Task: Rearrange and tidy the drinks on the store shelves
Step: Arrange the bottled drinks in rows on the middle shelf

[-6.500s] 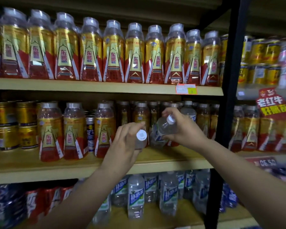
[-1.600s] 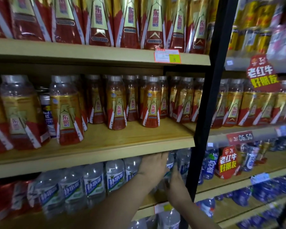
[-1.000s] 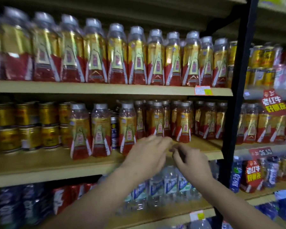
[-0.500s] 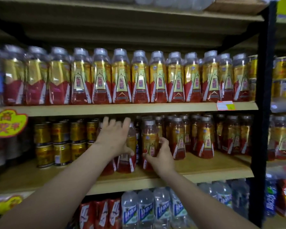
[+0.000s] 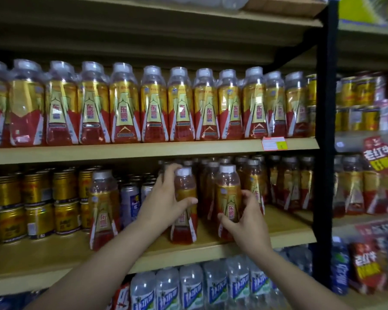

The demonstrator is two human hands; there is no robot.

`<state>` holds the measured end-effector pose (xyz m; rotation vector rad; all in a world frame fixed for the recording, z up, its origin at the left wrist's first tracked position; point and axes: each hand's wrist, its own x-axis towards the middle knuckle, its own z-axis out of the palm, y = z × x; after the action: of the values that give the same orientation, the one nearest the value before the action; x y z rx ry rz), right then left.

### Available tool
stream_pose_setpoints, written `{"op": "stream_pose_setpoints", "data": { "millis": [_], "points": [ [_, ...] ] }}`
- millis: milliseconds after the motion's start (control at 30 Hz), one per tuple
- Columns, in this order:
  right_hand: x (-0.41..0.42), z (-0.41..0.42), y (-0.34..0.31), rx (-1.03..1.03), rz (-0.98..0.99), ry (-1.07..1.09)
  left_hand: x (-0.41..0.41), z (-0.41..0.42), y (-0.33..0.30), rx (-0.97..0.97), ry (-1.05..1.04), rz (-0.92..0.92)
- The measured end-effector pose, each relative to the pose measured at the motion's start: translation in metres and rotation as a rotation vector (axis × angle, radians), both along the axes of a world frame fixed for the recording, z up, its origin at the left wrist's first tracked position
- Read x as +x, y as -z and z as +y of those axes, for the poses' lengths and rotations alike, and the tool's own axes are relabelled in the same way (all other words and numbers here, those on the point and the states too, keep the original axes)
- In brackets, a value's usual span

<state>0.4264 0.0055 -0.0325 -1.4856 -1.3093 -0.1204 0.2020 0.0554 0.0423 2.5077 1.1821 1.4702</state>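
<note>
On the middle wooden shelf (image 5: pixel 289 231) stand red-and-gold drink bottles with white caps. My left hand (image 5: pixel 166 202) is wrapped around one of these bottles (image 5: pixel 185 233) near the shelf's front edge, fingers behind it and thumb across its label. My right hand (image 5: pixel 244 218) grips a second bottle (image 5: pixel 227 193) just to the right, holding its lower half. Both bottles stand upright on the shelf. A third bottle (image 5: pixel 102 209) stands alone to the left of my left hand. More of the same bottles crowd the back right of this shelf.
Stacked gold cans (image 5: pixel 36 204) fill the left of the middle shelf, with blue cans (image 5: pixel 130 202) behind. The upper shelf (image 5: pixel 143 151) carries a full row of the same bottles. Clear water bottles (image 5: pixel 188 289) line the shelf below. A black upright post (image 5: pixel 324 153) bounds the right.
My left hand has moved right and closed around a bottle. My right hand has risen and gripped the neighbouring bottle. Both held bottles now stand forward, nearer the shelf's front edge.
</note>
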Motion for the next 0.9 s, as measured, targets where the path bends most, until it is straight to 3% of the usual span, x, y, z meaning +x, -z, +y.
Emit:
{"op": "stream_pose_setpoints", "data": {
  "millis": [167,300,433,633,900],
  "points": [
    [0.048,0.01,-0.004,-0.132,-0.104,0.07,0.053,0.019,0.013,0.05,-0.217,0.074],
    [0.058,0.027,0.002,-0.269,-0.267,0.199,0.057,0.031,0.024,0.157,-0.441,0.308],
    [0.061,0.046,0.008,-0.332,-0.253,0.183,0.052,0.044,0.037,0.202,-0.436,0.396],
    [0.061,0.059,0.007,-0.284,-0.242,0.226,0.059,0.06,0.055,0.335,-0.447,0.337],
    [0.06,0.063,0.005,-0.297,-0.295,0.312,0.054,0.08,0.07,0.327,-0.533,0.434]
  ]
}}
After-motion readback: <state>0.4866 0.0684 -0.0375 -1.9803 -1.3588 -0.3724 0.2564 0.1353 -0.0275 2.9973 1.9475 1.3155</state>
